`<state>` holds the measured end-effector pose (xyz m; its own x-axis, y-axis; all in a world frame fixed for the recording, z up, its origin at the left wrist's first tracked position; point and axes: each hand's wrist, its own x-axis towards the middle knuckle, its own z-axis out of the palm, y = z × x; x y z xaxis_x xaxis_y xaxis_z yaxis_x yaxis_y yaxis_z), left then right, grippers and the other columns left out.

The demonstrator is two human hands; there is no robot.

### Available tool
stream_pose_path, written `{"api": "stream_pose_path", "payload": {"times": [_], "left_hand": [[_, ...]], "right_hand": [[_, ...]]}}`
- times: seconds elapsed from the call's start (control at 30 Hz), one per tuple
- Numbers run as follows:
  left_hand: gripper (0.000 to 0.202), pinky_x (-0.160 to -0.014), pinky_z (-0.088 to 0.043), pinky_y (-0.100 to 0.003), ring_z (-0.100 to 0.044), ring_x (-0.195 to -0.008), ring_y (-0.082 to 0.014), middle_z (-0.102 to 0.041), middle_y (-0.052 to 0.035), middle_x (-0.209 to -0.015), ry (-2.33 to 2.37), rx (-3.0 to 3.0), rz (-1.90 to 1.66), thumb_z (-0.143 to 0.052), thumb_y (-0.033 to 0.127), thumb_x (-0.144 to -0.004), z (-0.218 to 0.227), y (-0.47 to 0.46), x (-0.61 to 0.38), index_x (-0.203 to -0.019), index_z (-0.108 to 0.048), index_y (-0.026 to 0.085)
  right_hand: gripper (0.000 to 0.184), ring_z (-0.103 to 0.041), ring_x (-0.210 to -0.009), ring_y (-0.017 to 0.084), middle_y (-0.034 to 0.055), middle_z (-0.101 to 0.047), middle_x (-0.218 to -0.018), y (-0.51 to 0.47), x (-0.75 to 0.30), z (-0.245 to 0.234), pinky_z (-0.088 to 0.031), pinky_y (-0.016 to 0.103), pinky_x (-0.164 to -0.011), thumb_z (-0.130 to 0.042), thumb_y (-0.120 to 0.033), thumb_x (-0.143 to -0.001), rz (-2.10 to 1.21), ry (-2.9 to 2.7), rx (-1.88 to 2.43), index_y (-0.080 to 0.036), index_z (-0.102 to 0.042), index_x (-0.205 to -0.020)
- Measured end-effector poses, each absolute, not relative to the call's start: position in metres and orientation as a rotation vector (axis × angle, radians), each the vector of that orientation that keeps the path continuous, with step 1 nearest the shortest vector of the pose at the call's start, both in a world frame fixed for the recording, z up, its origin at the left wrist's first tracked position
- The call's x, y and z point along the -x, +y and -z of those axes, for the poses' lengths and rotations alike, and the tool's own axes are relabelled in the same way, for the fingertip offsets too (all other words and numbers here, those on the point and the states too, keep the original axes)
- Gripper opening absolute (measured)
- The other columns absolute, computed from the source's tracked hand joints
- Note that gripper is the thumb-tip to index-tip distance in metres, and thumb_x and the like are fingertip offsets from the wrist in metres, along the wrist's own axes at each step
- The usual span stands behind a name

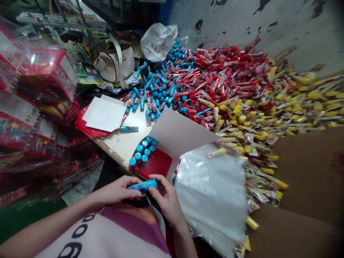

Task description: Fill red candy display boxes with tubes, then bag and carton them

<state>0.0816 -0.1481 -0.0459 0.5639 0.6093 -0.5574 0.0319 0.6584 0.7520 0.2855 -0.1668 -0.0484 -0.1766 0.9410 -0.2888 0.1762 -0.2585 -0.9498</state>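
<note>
Both hands hold one blue-capped candy tube close to my body, lying sideways. My left hand pinches its left end and my right hand grips the capped right end. Just beyond them stands an open red box with several blue-capped tubes packed upright in its left part; its white flap leans back. A clear plastic bag lies right of my right hand.
The table holds heaps of blue tubes, red tubes and yellow tubes. Flat red and white cartons lie at the left, with a loose blue tube beside them. A beige handbag sits behind. Wrapped red boxes are stacked at the far left.
</note>
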Motion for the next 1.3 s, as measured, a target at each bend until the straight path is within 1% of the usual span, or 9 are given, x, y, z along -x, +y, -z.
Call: {"api": "stream_pose_path", "payload": {"times": [0.1, 0.17, 0.27, 0.33, 0.47, 0.77, 1.03, 1.13, 1.3], "left_hand": [[0.017, -0.07, -0.044, -0.024, -0.061, -0.075, -0.017, -0.069, -0.0033, -0.081, 1.175, -0.949, -0.56, -0.066, 0.032, -0.079, 0.059, -0.143, -0.068, -0.087, -0.07, 0.017], [0.022, -0.074, -0.045, -0.026, -0.06, -0.079, -0.0182, -0.069, -0.0041, -0.086, 1.386, -1.055, -0.742, -0.065, 0.035, -0.081, 0.068, -0.136, -0.059, -0.093, -0.068, 0.017], [0.043, -0.093, -0.043, -0.032, -0.057, -0.106, -0.023, -0.061, -0.0083, -0.122, 1.451, -1.137, -0.868, -0.063, 0.038, -0.082, 0.079, -0.121, -0.056, -0.122, -0.059, 0.021], [0.052, -0.108, -0.033, -0.036, -0.044, -0.128, -0.0251, -0.048, -0.0078, -0.142, 1.366, -1.123, -0.875, -0.06, 0.04, -0.084, 0.084, -0.115, -0.061, -0.133, -0.052, 0.024], [0.053, -0.118, -0.015, -0.034, -0.029, -0.141, -0.022, -0.039, -0.0058, -0.151, 1.241, -1.069, -0.868, -0.053, 0.044, -0.089, 0.094, -0.111, -0.074, -0.136, -0.05, 0.022], [0.057, -0.119, -0.014, -0.037, -0.031, -0.141, -0.0244, -0.038, -0.0067, -0.152, 1.192, -1.012, -0.862, -0.056, 0.047, -0.087, 0.099, -0.11, -0.073, -0.137, -0.05, 0.02], [0.059, -0.12, -0.01, -0.035, -0.023, -0.144, -0.0223, -0.032, -0.0066, -0.155, 1.182, -1.078, -0.81, -0.05, 0.046, -0.091, 0.102, -0.113, -0.079, -0.142, -0.043, 0.019], [0.061, -0.12, -0.007, -0.035, -0.018, -0.146, -0.0217, -0.027, -0.0054, -0.157, 1.172, -1.053, -0.816, -0.049, 0.047, -0.091, 0.105, -0.116, -0.083, -0.145, -0.039, 0.021], [0.067, -0.12, -0.005, -0.037, -0.012, -0.147, -0.0239, -0.023, -0.0046, -0.158, 1.12, -0.948, -0.835, -0.052, 0.052, -0.088, 0.116, -0.111, -0.085, -0.146, -0.038, 0.022]], "right_hand": [[0.032, -0.063, -0.071, 0.014, 0.0019, -0.066, -0.086, -0.177, -0.287, 0.07, -0.052, 0.024, -0.064, -0.064, -0.039, -0.083, -1.159, -1.06, 1.599, -0.019, -0.059, -0.107], [0.034, -0.063, -0.07, 0.015, 0.0023, -0.066, -0.084, -0.174, -0.282, 0.08, -0.052, 0.025, -0.064, -0.068, -0.042, -0.08, -0.881, -1.078, 1.696, -0.019, -0.059, -0.104], [0.029, -0.065, -0.078, 0.018, 0.0056, -0.067, -0.089, -0.162, -0.267, 0.089, -0.053, 0.03, -0.073, -0.067, -0.042, -0.082, -0.584, -1.34, 1.698, -0.019, -0.062, -0.099], [0.024, -0.065, -0.082, 0.019, 0.0066, -0.068, -0.089, -0.154, -0.255, 0.09, -0.053, 0.032, -0.077, -0.062, -0.04, -0.087, -0.487, -1.511, 1.64, -0.019, -0.063, -0.1], [0.021, -0.064, -0.081, 0.019, 0.007, -0.065, -0.087, -0.146, -0.242, 0.084, -0.052, 0.031, -0.077, -0.05, -0.034, -0.095, -0.477, -1.771, 1.586, -0.02, -0.062, -0.105], [0.028, -0.056, -0.063, 0.016, 0.0043, -0.055, -0.077, -0.133, -0.24, 0.061, -0.047, 0.026, -0.058, -0.037, -0.035, -0.1, -0.44, -2.152, 1.651, -0.021, -0.06, -0.092], [0.026, -0.059, -0.06, 0.017, 0.0067, -0.058, -0.077, -0.14, -0.227, 0.09, -0.047, 0.025, -0.053, -0.039, -0.03, -0.099, -0.335, -2.224, 1.713, -0.019, -0.062, -0.097], [0.026, -0.063, -0.066, 0.018, 0.0077, -0.063, -0.083, -0.145, -0.227, 0.094, -0.051, 0.026, -0.057, -0.04, -0.031, -0.098, -0.381, -2.097, 1.635, -0.019, -0.06, -0.111], [0.032, -0.067, -0.094, 0.021, 0.0093, -0.068, -0.107, -0.153, -0.264, 0.091, -0.055, 0.033, -0.082, -0.055, -0.031, -0.092, -0.401, -1.664, 1.602, -0.022, -0.057, -0.122]]}}
